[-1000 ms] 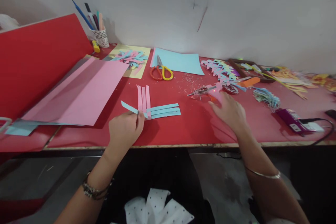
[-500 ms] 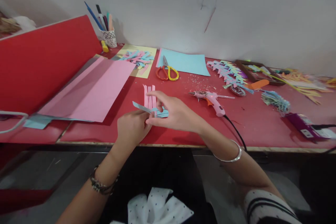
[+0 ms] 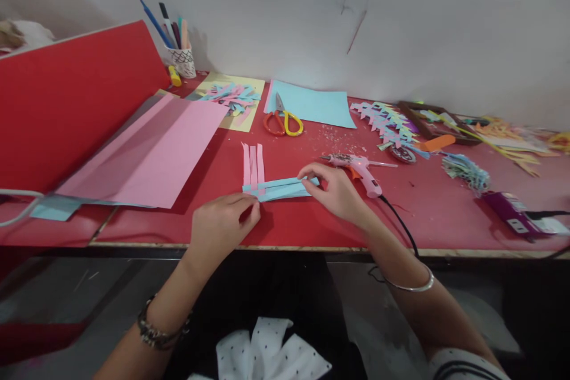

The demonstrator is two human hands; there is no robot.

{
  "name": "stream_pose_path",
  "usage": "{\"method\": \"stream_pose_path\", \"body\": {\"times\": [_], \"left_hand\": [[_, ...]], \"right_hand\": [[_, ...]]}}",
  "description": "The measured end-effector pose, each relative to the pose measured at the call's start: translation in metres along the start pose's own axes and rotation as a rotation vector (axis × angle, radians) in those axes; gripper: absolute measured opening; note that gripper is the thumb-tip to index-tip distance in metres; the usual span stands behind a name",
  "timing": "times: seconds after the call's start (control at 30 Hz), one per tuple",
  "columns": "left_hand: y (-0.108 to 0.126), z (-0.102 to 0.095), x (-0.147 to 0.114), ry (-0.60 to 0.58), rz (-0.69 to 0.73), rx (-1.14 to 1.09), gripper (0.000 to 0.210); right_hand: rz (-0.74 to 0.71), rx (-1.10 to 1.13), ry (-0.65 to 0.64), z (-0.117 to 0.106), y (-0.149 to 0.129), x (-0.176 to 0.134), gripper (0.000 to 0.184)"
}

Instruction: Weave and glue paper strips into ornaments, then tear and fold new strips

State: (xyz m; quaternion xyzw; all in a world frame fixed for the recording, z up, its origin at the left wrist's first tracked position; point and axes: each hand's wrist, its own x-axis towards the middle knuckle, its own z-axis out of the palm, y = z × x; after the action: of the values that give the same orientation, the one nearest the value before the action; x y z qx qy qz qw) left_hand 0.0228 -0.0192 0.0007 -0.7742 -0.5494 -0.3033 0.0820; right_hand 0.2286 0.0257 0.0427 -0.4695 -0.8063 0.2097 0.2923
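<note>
Three upright pink paper strips (image 3: 253,161) lie side by side, woven at their lower ends with light blue paper strips (image 3: 282,191) that run to the right. My left hand (image 3: 223,224) is closed at the lower left corner of the weave, its thumb and forefinger pinching the strips' edge. At the far end of the blue strips, my right hand (image 3: 335,191) pinches the upper one between thumb and forefinger. Its fingers hide part of those ends.
Right of the weave lies a pink glue gun (image 3: 356,167) with a black cord. Scissors (image 3: 284,122) rest behind, near a blue sheet (image 3: 316,105). Pink paper (image 3: 155,154) lies left; a pen cup (image 3: 183,62) stands behind it. A purple power block (image 3: 510,212) is far right.
My right hand has moved right from over the weave. The blue strip that stuck up to the left now stretches rightward with the others. My left hand has shifted slightly left and down.
</note>
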Motion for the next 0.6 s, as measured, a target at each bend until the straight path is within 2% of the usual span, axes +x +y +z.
{"method": "stream_pose_path", "body": {"times": [0.13,0.43,0.6], "left_hand": [[0.0,-0.001,0.0,-0.035,-0.014,0.008,0.027],[0.0,-0.002,0.0,-0.044,-0.036,-0.011,0.027],[0.0,-0.001,0.0,-0.024,-0.017,-0.017,0.027]], "right_hand": [[0.043,-0.148,-0.025,0.004,0.004,-0.008,0.013],[0.022,-0.521,-0.142,0.013,0.006,-0.01,0.02],[0.056,-0.6,-0.164,0.014,0.002,-0.011,0.021]]}}
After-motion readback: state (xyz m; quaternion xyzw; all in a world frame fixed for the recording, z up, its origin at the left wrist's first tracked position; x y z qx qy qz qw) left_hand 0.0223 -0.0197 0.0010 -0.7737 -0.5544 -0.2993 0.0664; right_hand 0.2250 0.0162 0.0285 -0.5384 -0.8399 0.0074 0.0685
